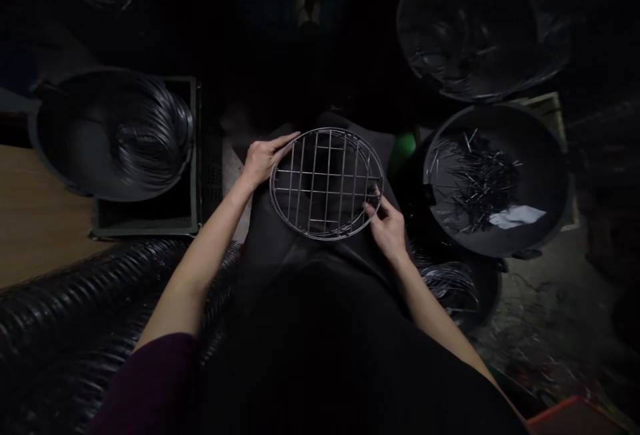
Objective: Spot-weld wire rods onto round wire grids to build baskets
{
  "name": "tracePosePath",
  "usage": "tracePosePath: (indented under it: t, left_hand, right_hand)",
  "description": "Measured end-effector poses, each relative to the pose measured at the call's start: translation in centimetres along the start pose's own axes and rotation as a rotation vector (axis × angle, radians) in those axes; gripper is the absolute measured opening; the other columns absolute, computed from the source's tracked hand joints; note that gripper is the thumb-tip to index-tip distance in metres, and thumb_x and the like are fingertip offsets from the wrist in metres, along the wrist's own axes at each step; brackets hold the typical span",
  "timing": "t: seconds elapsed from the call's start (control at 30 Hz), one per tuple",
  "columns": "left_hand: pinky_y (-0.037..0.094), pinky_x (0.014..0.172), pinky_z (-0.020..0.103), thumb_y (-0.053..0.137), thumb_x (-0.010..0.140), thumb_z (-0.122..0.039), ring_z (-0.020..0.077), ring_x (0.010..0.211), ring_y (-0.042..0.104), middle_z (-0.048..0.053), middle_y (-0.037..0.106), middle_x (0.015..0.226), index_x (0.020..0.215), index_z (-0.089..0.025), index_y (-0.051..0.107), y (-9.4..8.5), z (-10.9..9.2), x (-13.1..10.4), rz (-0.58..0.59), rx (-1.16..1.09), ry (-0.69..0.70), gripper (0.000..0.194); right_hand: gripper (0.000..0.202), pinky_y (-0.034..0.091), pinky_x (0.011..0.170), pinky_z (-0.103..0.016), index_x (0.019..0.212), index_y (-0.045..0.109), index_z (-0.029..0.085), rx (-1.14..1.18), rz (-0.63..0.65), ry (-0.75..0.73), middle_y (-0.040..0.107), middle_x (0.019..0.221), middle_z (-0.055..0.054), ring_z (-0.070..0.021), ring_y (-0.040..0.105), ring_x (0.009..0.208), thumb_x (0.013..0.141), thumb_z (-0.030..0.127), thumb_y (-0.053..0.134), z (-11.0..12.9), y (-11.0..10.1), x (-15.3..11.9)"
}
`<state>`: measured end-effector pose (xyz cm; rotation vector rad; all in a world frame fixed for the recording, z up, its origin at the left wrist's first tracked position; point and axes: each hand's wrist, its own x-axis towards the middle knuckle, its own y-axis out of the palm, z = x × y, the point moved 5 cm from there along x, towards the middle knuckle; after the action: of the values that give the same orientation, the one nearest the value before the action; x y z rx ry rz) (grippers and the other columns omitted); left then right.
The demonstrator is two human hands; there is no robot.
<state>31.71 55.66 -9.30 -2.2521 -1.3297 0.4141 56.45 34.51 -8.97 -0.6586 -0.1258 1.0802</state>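
A round wire rack, with crossing metal bars inside a ring, is held over my lap. My left hand grips its rim at the upper left, fingers along the outside. At the lower right my right hand closes on the rim, thumb and fingers around the edge near the bar ends. More rings seem to lie under the rack, but the dimness hides how many. Dark cloth covers my lap beneath it.
To the left, a tub with coiled wire rings rests on a crate. On the right, another tub holds short metal rods and a white scrap. Stacked rings lie at lower left. A bucket of wire rings stands lower right.
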Motion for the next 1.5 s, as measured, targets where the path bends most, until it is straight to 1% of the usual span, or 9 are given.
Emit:
tracePosePath:
  t: [0.17,0.33,0.43,0.6,0.73,0.87,1.0,1.2,1.5]
  left_hand:
    - [0.053,0.099,0.037,0.054,0.092,-0.051,0.0288,0.112,0.067,0.003,0.070,0.121,0.123,-0.026,0.070,-0.6,-0.2,-0.5,0.005,-0.047,0.023,0.043]
    - [0.055,0.098,0.045,0.051,0.090,-0.058,0.0320,0.111,0.068,0.003,0.069,0.122,0.124,-0.027,0.068,-1.0,0.7,-0.5,-0.018,-0.022,0.030,0.049]
    - [0.056,0.096,0.046,0.051,0.090,-0.059,0.0322,0.109,0.069,0.003,0.069,0.122,0.125,-0.028,0.068,-1.0,1.0,-0.5,-0.017,-0.024,0.022,0.050]
    - [0.054,0.099,0.041,0.052,0.091,-0.057,0.0305,0.112,0.068,0.002,0.069,0.123,0.124,-0.028,0.069,-0.6,1.0,-0.7,-0.042,-0.040,0.017,0.047]
    - [0.052,0.099,0.036,0.053,0.090,-0.055,0.0272,0.111,0.068,0.008,0.071,0.119,0.118,-0.020,0.072,-0.4,0.0,-0.8,-0.076,-0.091,0.021,0.049]
    - [0.052,0.094,0.034,0.045,0.094,-0.053,0.0218,0.101,0.068,0.011,0.073,0.110,0.120,-0.014,0.070,-2.0,-1.3,-1.4,-0.160,-0.207,-0.039,0.053]
    - [0.046,0.105,0.039,0.055,0.091,-0.050,0.0257,0.117,0.063,0.010,0.068,0.125,0.129,-0.016,0.064,-3.0,-2.9,-1.7,-0.017,-0.264,-0.034,0.052]
    - [0.044,0.110,0.042,0.060,0.089,-0.041,0.0271,0.122,0.061,0.008,0.066,0.129,0.127,-0.018,0.066,-3.4,-3.6,-1.8,0.011,-0.228,-0.037,0.044]
    - [0.044,0.109,0.039,0.057,0.093,-0.041,0.0269,0.123,0.060,0.006,0.066,0.130,0.130,-0.022,0.064,-3.1,-4.2,-1.2,0.138,-0.107,0.050,0.042]
  right_hand:
    - [0.042,0.053,0.093,-0.044,0.112,0.070,0.016,-0.161,-0.133,-0.185,0.072,0.103,-0.013,-0.0260,0.067,0.098,0.089,0.045,0.050,1.7,-0.1,-2.7]
    - [0.066,0.048,0.100,-0.052,0.141,0.048,0.016,-0.369,0.089,-0.269,0.058,0.131,-0.017,-0.0317,0.056,0.121,0.081,0.038,0.063,3.0,1.8,-5.2]
    - [0.088,0.048,0.099,-0.054,0.150,0.034,0.020,-0.438,0.054,-0.206,0.056,0.132,-0.016,-0.0342,0.055,0.121,0.074,0.043,0.074,3.0,2.6,-5.5]
    - [0.088,0.046,0.102,-0.054,0.151,0.029,0.015,-0.483,0.001,-0.178,0.049,0.139,-0.022,-0.0367,0.049,0.128,0.081,0.050,0.068,1.9,3.9,-5.2]
    - [0.095,0.042,0.103,-0.059,0.146,0.039,0.007,-0.363,-0.005,-0.155,0.051,0.135,-0.025,-0.0386,0.048,0.127,0.073,0.058,0.072,0.8,2.8,-5.0]
    - [0.069,0.044,0.105,-0.054,0.130,0.059,0.013,-0.121,-0.008,-0.122,0.059,0.127,-0.019,-0.0317,0.055,0.120,0.080,0.061,0.063,1.7,-0.9,-3.8]
    - [0.056,0.045,0.104,-0.050,0.130,0.062,0.019,0.004,-0.054,-0.045,0.064,0.126,-0.012,-0.0271,0.059,0.117,0.092,0.057,0.047,4.6,-3.4,-1.8]
    - [0.063,0.057,0.074,-0.041,0.132,0.061,0.015,0.198,-0.016,0.071,0.071,0.108,-0.012,-0.0198,0.064,0.073,0.083,0.054,0.060,6.5,-2.2,-0.8]
    - [0.060,0.050,0.101,-0.047,0.128,0.063,0.013,0.188,-0.053,0.010,0.068,0.122,-0.012,-0.0261,0.066,0.107,0.079,0.048,0.062,5.6,-1.5,-0.9]
